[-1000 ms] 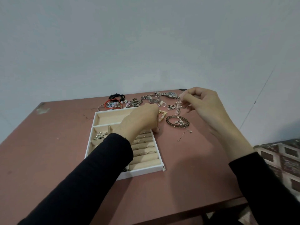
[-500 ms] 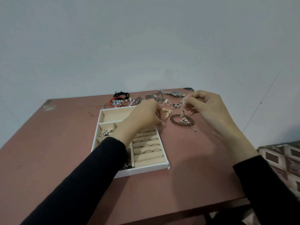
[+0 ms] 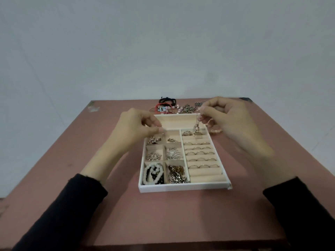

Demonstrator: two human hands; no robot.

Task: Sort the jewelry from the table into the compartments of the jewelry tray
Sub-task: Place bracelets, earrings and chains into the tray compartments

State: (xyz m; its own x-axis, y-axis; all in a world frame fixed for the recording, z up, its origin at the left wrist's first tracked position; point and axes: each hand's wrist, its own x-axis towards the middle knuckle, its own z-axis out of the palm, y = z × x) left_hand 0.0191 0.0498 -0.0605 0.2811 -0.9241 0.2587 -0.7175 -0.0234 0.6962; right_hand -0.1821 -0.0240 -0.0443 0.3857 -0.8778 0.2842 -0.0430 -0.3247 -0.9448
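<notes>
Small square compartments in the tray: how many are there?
6, two columns of three in the tray's left half: far-left, far-right, middle-left, middle-right, near-left, near-right. The left hand edges over far-left.

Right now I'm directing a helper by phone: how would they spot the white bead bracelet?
Start at the white jewelry tray in the middle of the reddish table. Go to its near-left corner compartment. The white bead bracelet lies there, coiled on something black, the only chunky white beads; the compartment on its right holds metal chain.
</notes>
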